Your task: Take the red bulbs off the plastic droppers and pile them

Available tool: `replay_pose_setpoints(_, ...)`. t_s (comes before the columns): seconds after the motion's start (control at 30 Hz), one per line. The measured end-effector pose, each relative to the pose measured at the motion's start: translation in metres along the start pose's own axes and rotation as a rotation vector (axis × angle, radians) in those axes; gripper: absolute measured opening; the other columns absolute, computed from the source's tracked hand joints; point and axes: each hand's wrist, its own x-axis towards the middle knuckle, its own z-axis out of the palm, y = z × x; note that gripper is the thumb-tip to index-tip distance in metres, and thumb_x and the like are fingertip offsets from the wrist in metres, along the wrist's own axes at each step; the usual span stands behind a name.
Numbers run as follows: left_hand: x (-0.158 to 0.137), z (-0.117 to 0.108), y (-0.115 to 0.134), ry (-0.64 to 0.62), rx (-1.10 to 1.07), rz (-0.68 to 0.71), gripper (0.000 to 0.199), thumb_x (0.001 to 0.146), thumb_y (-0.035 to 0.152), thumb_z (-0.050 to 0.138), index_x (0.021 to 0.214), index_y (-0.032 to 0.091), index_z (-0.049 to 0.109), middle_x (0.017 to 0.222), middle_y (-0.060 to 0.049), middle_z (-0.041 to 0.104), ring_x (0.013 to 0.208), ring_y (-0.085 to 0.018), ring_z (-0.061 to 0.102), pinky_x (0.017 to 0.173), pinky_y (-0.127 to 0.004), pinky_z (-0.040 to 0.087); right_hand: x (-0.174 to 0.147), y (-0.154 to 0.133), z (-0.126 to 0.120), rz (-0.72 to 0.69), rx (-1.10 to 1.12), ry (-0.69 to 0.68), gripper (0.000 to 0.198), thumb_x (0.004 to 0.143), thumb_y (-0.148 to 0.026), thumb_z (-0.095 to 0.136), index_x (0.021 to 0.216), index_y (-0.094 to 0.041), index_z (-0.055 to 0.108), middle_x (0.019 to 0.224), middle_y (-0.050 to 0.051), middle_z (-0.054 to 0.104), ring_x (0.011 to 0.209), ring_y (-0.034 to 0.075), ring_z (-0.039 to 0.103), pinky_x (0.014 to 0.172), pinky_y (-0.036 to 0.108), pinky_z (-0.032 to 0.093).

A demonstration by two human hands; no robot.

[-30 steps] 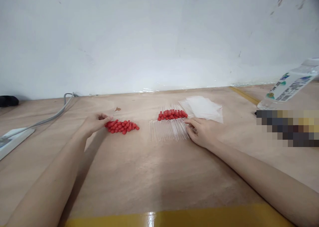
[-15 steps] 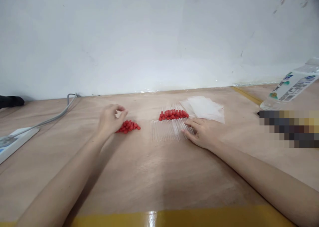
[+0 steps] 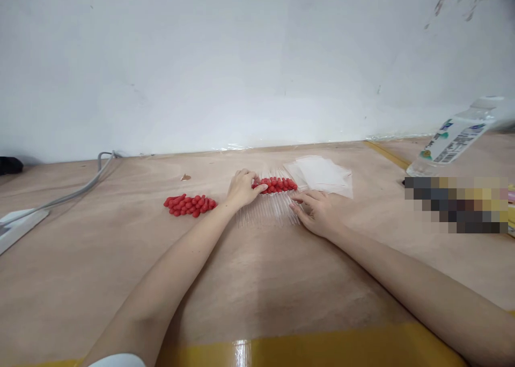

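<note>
My left hand (image 3: 242, 189) is at the left end of a row of small red round-ended pieces (image 3: 281, 184), its thumb and fingers closed round the piece at that end. The row lies across a bed of thin clear sticks or tubes (image 3: 263, 208) laid side by side. My right hand (image 3: 317, 210) rests palm-down at the right edge of these sticks, fingers apart, fingertips touching them. To the left, behind my left forearm, lies a loose pile of the same red pieces (image 3: 189, 205).
Thin whitish sheets or small bags (image 3: 324, 173) lie fanned behind my right hand. A clear labelled bottle (image 3: 450, 139) leans at the right, near a blurred-out patch. A grey cable (image 3: 90, 184) runs to a white power strip (image 3: 24, 225) at the left. A wall (image 3: 257, 61) closes the back.
My left hand has moved right, from the loose red pile to the left end of the red row. My right hand stays by the sticks. The view has shifted slightly.
</note>
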Motion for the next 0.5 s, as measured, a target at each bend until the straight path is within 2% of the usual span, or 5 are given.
replay_pose_setpoints(0.17, -0.001, -0.001, 0.0, 0.081, -0.071, -0.111, 0.019, 0.075, 0.036, 0.06, 0.074, 0.017, 0.061, 0.088, -0.009, 0.058, 0.093, -0.025, 0.052, 0.083, -0.041, 0.042, 0.0, 0.0, 0.0, 0.003, 0.0, 0.007, 0.016, 0.084, -0.03, 0.049, 0.091, -0.022, 0.06, 0.09, 0.005, 0.065, 0.086, 0.02, 0.059, 0.079, 0.037, 0.041)
replay_pose_setpoints(0.27, -0.017, -0.012, 0.002, 0.146, -0.173, -0.16, 0.018, 0.077, 0.034, 0.056, 0.078, 0.017, 0.058, 0.086, -0.007, 0.06, 0.084, -0.021, 0.056, 0.076, -0.036, 0.046, 0.0, 0.0, 0.0, -0.011, 0.027, 0.024, 0.018, 0.083, -0.029, 0.049, 0.095, -0.021, 0.06, 0.09, 0.006, 0.063, 0.086, 0.02, 0.059, 0.077, 0.036, 0.045)
replay_pose_setpoints(0.37, -0.046, -0.03, 0.002, 0.13, -0.284, -0.092, 0.018, 0.081, 0.034, 0.05, 0.084, 0.017, 0.055, 0.083, -0.003, 0.062, 0.073, -0.016, 0.057, 0.064, -0.029, 0.047, 0.001, -0.003, -0.002, -0.025, 0.095, 0.042, 0.023, 0.084, -0.027, 0.047, 0.103, -0.021, 0.058, 0.096, 0.008, 0.06, 0.09, 0.02, 0.059, 0.077, 0.033, 0.048)
replay_pose_setpoints(0.5, -0.088, -0.045, 0.0, 0.096, -0.248, 0.051, 0.014, 0.081, 0.031, 0.053, 0.086, 0.018, 0.056, 0.079, -0.002, 0.062, 0.072, -0.014, 0.057, 0.064, -0.027, 0.045, 0.004, -0.012, -0.008, -0.083, 0.111, 0.076, 0.037, 0.084, -0.028, 0.047, 0.121, -0.019, 0.047, 0.114, 0.01, 0.055, 0.107, 0.022, 0.053, 0.09, 0.036, 0.046)
